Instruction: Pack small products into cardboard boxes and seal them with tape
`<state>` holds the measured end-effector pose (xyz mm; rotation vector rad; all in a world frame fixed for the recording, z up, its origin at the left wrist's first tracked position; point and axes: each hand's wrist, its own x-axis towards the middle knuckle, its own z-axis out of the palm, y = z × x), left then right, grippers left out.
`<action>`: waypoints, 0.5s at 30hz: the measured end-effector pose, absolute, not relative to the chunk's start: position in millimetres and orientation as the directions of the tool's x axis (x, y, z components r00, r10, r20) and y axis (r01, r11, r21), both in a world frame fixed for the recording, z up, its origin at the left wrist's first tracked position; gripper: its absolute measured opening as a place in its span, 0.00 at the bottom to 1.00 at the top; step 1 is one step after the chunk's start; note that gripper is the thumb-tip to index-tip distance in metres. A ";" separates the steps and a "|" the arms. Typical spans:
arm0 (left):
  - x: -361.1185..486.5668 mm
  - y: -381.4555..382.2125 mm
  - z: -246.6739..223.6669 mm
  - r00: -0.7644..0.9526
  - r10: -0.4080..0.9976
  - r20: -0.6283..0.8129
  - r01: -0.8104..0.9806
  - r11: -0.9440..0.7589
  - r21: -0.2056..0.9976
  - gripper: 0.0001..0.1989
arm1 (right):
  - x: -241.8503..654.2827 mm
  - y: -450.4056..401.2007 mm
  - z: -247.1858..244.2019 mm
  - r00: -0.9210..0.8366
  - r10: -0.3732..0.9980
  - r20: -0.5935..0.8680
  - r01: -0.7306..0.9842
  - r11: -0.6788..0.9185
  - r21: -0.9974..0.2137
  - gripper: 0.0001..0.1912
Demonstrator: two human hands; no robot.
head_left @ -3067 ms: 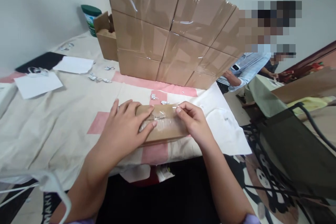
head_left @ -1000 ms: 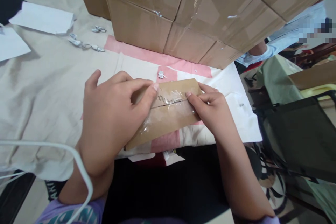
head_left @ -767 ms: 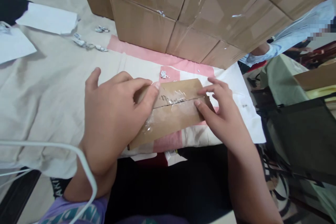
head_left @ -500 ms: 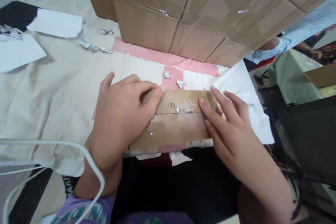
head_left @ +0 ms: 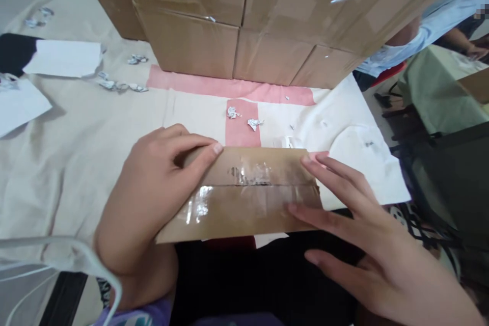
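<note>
A small brown cardboard box [head_left: 248, 209] lies at the table's near edge, with clear tape along the seam of its top. My left hand [head_left: 153, 183] grips its left end, the thumb on top and the other fingers curled over the far side, partly hidden. My right hand [head_left: 351, 219] is at the box's right end with its fingers spread. Its fingertips rest on or just over the top, and the thumb stands apart below the near edge. Crumpled paper scraps [head_left: 253, 124] lie on the cloth beyond the box.
Taped cartons [head_left: 198, 43] stand stacked at the back. White paper sheets [head_left: 63, 58] lie at the left on the cream cloth [head_left: 76, 163]. A white cable [head_left: 103, 267] loops at the lower left. Another person's light blue sleeve [head_left: 439, 23] shows at the upper right, near a green-covered table [head_left: 431, 81].
The box sits lower in view, its near edge now jutting toward me. My right hand has spread its fingers and drawn its thumb away. My left hand keeps its hold.
</note>
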<state>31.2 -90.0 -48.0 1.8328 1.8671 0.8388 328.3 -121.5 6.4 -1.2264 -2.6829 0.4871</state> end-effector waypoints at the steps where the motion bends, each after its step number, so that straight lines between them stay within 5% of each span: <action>1: 30.2 -89.1 -48.5 -0.072 0.992 0.107 0.733 -0.020 0.680 0.14 | 329.5 -115.9 1.4 -0.647 0.762 -0.014 0.707 0.593 -0.385 0.36; 4: 27.8 -86.2 -49.8 -0.070 0.996 0.061 0.691 0.004 0.723 0.16 | 330.6 -97.8 -17.3 -0.625 0.777 -0.078 0.698 0.511 -0.502 0.51; 10: 13.7 -80.8 -64.5 -0.163 0.974 0.158 0.457 -0.068 0.887 0.25 | 364.8 -69.9 -33.3 -0.547 0.834 0.078 0.540 0.422 -0.728 0.44; 13: -2.3 -76.8 -78.1 -0.240 0.956 0.171 0.411 -0.060 0.910 0.26 | 396.6 -64.4 -27.0 -0.162 0.945 0.283 0.548 0.325 -0.771 0.40; 15: -11.6 -74.4 -84.9 -0.264 0.958 0.108 0.467 0.029 0.884 0.27 | 418.1 -54.4 -21.4 0.178 0.842 0.509 0.536 0.350 -0.768 0.40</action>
